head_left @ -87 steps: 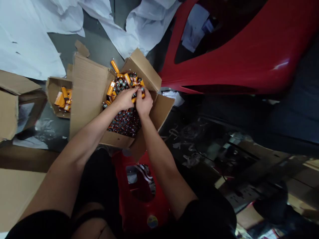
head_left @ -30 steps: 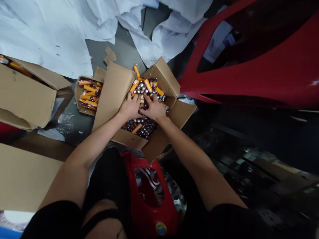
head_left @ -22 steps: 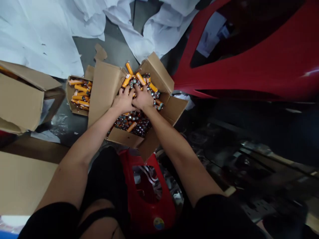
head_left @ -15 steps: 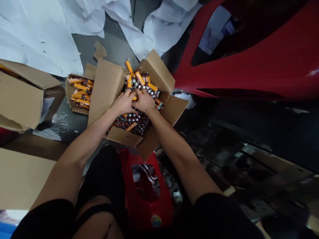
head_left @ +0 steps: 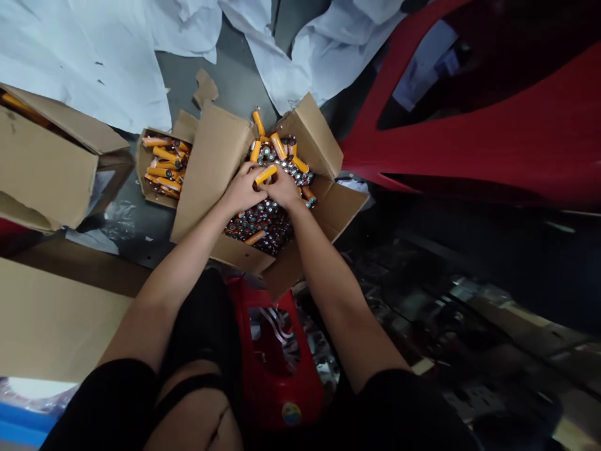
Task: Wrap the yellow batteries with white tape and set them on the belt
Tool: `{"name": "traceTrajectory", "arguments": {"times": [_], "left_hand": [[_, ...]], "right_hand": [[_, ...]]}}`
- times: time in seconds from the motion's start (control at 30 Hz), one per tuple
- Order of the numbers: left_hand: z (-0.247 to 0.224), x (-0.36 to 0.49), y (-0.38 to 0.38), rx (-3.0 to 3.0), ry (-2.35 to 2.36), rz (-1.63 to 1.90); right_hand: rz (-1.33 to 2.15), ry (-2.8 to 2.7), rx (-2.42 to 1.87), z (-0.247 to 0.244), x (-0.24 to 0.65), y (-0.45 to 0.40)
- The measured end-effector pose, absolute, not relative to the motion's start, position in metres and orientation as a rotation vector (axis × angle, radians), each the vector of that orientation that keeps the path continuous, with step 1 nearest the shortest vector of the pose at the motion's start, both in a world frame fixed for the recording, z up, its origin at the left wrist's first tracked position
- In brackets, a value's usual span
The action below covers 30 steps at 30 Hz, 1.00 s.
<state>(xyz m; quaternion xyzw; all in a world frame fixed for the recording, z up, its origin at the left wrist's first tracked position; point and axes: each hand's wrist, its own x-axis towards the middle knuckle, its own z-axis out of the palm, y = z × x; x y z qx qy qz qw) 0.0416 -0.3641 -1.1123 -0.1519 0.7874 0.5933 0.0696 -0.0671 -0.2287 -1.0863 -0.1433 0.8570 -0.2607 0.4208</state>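
Observation:
An orange battery-like cylinder [head_left: 265,175] is pinched between my two hands, low over an open cardboard box [head_left: 216,153]. My left hand [head_left: 243,190] curls at its left end. My right hand [head_left: 282,187] closes on it from the right, and some fingertips are hidden. Below my hands, the box holds many small cylinders [head_left: 267,222] packed upright, with round metallic ends showing. Several loose orange cylinders [head_left: 278,146] lie on top towards the far side. One more orange cylinder [head_left: 255,237] rests near the close edge.
A smaller carton [head_left: 144,181] with more orange cylinders stands left of the box. Farther left is another cardboard box [head_left: 42,169]. White sheeting [head_left: 84,62] covers the back. A red stool [head_left: 282,394] sits between my legs, and a large red plastic piece [head_left: 469,144] stands at right.
My hands have come up slightly from the packed cylinders, and an orange cylinder now shows clearly between them. The whole view has shifted a little, moving the boxes rightward.

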Motion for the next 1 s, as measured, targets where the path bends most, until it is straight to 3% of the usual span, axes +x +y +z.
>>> {"name": "traceTrajectory", "arguments": {"times": [0.13,0.27,0.4,0.63,0.83,0.9,1.0], "left_hand": [[-1.113,0.044,-0.362,-0.582,2.351,1.911],[-1.112,0.041,-0.36,-0.78,2.397,1.846],[-1.096,0.039,-0.343,-0.906,2.46,1.815],[-1.032,0.053,-0.324,-0.891,2.578,2.154],[-0.96,0.098,-0.412,-1.126,2.669,2.342],[-0.977,0.113,-0.454,-1.38,2.676,2.381],[-1.051,0.134,-0.502,-1.828,2.443,2.404]], "right_hand": [[-0.785,2.084,-0.413,-1.083,-0.059,-0.232],[-0.812,2.148,-0.407,-1.093,-0.051,-0.236],[-1.059,2.159,-0.251,-1.089,-0.036,-0.229],[-1.384,2.37,-0.146,-1.014,0.007,-0.217],[-1.287,2.326,-0.582,-0.947,0.027,-0.3],[-1.226,2.167,-0.788,-0.96,0.026,-0.35],[-1.034,1.909,-1.075,-1.022,0.029,-0.416]]}}
